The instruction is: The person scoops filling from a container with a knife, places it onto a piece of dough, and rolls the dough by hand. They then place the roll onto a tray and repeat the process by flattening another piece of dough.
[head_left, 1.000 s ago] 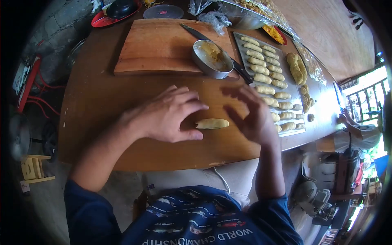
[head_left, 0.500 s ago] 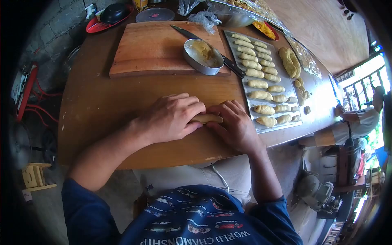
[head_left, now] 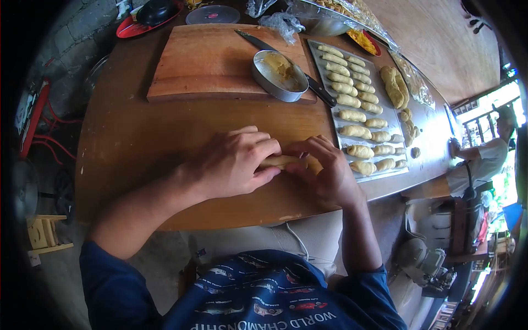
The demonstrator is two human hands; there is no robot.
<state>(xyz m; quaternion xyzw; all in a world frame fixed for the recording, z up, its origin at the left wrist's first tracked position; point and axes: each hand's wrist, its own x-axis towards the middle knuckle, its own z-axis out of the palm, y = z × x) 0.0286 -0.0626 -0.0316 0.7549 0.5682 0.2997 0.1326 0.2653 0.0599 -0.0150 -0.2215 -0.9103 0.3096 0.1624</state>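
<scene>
Just above the near edge of the table, my left hand (head_left: 239, 162) and my right hand (head_left: 327, 170) meet around a small roll of dough (head_left: 281, 161). The left fingers curl over its left end, thumb below. My right thumb and fingers pinch the other end, and part of the roll is hidden under both hands. To the right lies a metal baking tray (head_left: 332, 127) with rows of shaped dough rolls (head_left: 352, 115). A round metal tin (head_left: 280, 91) with yellowish-brown crumbly stuff in it stands ahead, partly over the cutting board.
A wooden cutting board (head_left: 203, 63) lies on the table (head_left: 126, 148), with a black-handled knife (head_left: 320, 91) across its right side. Larger dough pieces (head_left: 395, 88) rest beyond the tray. Another person (head_left: 478, 162) is at the far right.
My right hand has lifted and turned slightly, with its fingers now pinching the dough roll. My left hand stays almost in place. The view has shifted a little.
</scene>
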